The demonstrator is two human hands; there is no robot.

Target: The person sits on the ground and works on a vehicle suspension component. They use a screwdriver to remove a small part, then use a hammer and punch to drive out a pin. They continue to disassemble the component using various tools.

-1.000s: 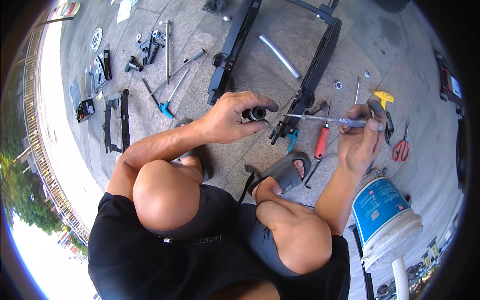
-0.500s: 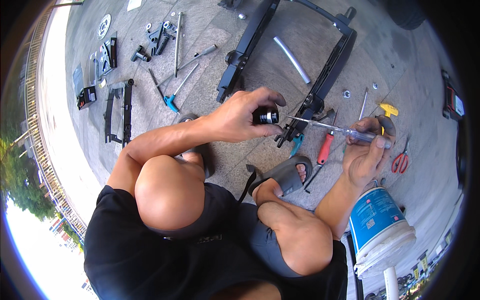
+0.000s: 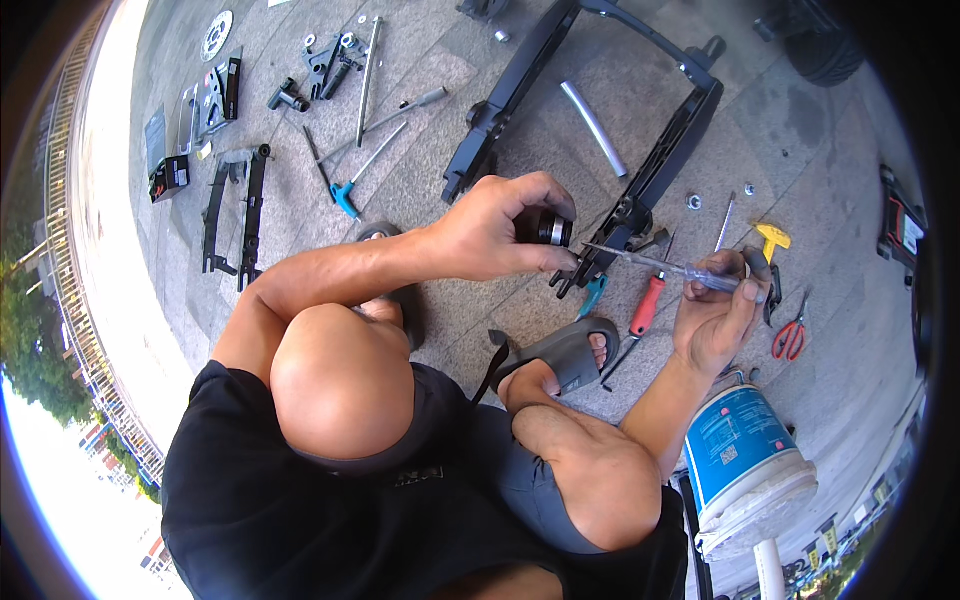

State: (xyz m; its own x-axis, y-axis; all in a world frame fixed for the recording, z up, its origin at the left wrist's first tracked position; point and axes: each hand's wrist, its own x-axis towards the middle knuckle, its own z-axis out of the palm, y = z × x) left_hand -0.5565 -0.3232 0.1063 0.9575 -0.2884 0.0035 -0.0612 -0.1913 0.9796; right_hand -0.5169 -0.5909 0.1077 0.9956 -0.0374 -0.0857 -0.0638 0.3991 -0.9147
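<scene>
My left hand [image 3: 492, 228] is closed round a short black cylindrical part [image 3: 546, 229] with a shiny silver band near its end. In my right hand [image 3: 712, 325] is a slim screwdriver [image 3: 650, 262] with a clear handle, gripped between thumb and fingers. Its shaft points left at the black part; the tip lies just beside that part, and whether they touch I cannot tell. Below both hands, a large black metal frame [image 3: 512, 92] with two long arms rests on the paving. The palm and fingers partly hide the black part.
Nearby on the ground lie a red-handled tool [image 3: 648, 306], red-handled pliers [image 3: 789, 340], a yellow-handled tool [image 3: 771, 237] and a silver tube [image 3: 594, 130]. A smaller black frame [image 3: 255, 205] and a blue T-handle tool [image 3: 344, 198] are at left. A blue-and-white bucket [image 3: 740, 450] stands at right.
My right hand and the screwdriver have shifted slightly left. My left hand with the black part has moved a little to the right. The whole view has shifted slightly.
</scene>
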